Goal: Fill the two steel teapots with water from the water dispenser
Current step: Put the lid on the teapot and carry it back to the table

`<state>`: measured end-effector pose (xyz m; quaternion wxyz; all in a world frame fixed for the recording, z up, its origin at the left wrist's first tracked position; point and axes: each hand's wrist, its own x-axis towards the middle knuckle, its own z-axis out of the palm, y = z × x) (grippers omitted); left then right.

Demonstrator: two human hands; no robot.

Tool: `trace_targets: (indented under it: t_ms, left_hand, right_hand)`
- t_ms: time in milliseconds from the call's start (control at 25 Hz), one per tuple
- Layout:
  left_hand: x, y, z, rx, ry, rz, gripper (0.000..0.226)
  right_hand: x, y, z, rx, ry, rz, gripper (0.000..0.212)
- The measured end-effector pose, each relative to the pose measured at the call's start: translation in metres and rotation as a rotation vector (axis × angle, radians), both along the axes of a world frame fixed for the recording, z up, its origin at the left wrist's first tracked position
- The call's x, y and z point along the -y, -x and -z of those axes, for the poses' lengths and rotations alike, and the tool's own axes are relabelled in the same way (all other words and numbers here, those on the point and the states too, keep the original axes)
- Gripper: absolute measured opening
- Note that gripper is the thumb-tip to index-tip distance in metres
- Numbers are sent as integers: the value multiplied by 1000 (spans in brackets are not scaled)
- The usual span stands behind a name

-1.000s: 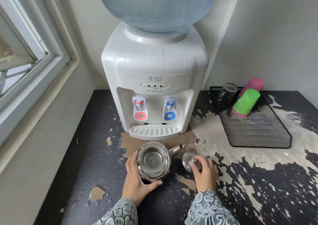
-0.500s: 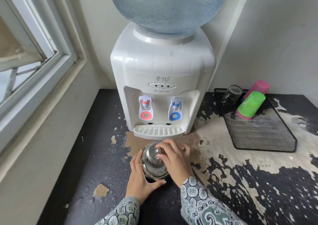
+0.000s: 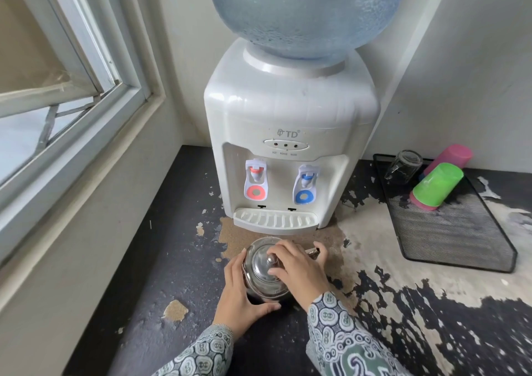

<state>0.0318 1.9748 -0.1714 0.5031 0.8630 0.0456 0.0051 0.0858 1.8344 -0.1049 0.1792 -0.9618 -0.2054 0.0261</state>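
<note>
- The right hand (image 3: 298,269) is laid over the top of the steel teapot (image 3: 263,275); its fingers are curled about the knob of the lid (image 3: 266,265), which is seated on the pot's mouth. The lid is judged to be in the act of being set in place or taken off; which of the two cannot be told.
- The left hand (image 3: 240,295) is wrapped round the near-left wall of the teapot, thumb toward the near side, evidently so that the pot is steadied while the lid is handled.
- The teapot stands upright on the table (image 3: 178,260), just near of the drip tray (image 3: 275,221) and not under either tap. Its spout (image 3: 312,251) is directed to the right. Its contents are hidden by the lid. Only one teapot is in view.
- The water dispenser (image 3: 288,122) is set at the far edge of the table; a red tap (image 3: 256,174) is mounted at the left, a blue tap (image 3: 306,181) at the right. The bottle (image 3: 305,13) on top is seen to hold water.
- Well to the right, a mesh tray (image 3: 449,231) carries a glass (image 3: 404,164), a green cup (image 3: 436,184) and a pink cup (image 3: 452,158), all lying on their sides; no liquid is seen in them.
</note>
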Motion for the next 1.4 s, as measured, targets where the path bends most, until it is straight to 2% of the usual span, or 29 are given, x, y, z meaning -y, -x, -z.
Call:
trace_targets:
  t_ms: [280, 480, 600, 680, 760, 840, 880, 1000, 1080, 1160, 1280, 1320, 1400]
  left_hand:
    - [0, 0, -1, -24, 33, 12, 118]
    - [-16, -8, -16, 9, 25, 115, 104]
    - [-23, -17, -31, 112, -106, 300, 94]
    - [-23, -19, -37, 113, -219, 340, 85]
    - [-26, -19, -40, 107, -286, 337, 83]
    - [-28, -19, -43, 110, -312, 343, 84]
    - [-28, -19, -46, 100, -316, 340, 84]
    - [-23, -21, -56, 48, -211, 181, 67]
    - [-19, -23, -58, 43, -132, 7, 40]
    - [-17, -23, -56, 12, -59, -57, 25]
    - [-17, -18, -61, -96, 133, -15, 17]
    - [-18, -18, -64, -108, 176, -11, 16]
    - [-19, -22, -71, -84, 219, -3, 27]
  right_hand:
    - [-8, 5, -7, -48, 64, 7, 34]
    - [-17, -8, -22, -78, 181, -97, 35]
    - [6, -6, -14, -69, 18, -52, 44]
    - [28, 6, 0, -57, -96, 20, 57]
    - [41, 19, 14, -124, -58, -43, 70]
    - [44, 21, 25, -147, -22, -85, 69]
    - [42, 18, 26, -112, -72, -70, 62]
    - [33, 2, 18, -21, -273, 28, 48]
    - [29, -8, 11, -14, -283, 43, 60]
    - [26, -10, 9, -45, -299, 49, 65]
    - [25, 1, 12, -218, -536, 115, 46]
    - [23, 7, 13, -233, -614, 165, 40]
    - [17, 20, 18, -142, -729, 338, 35]
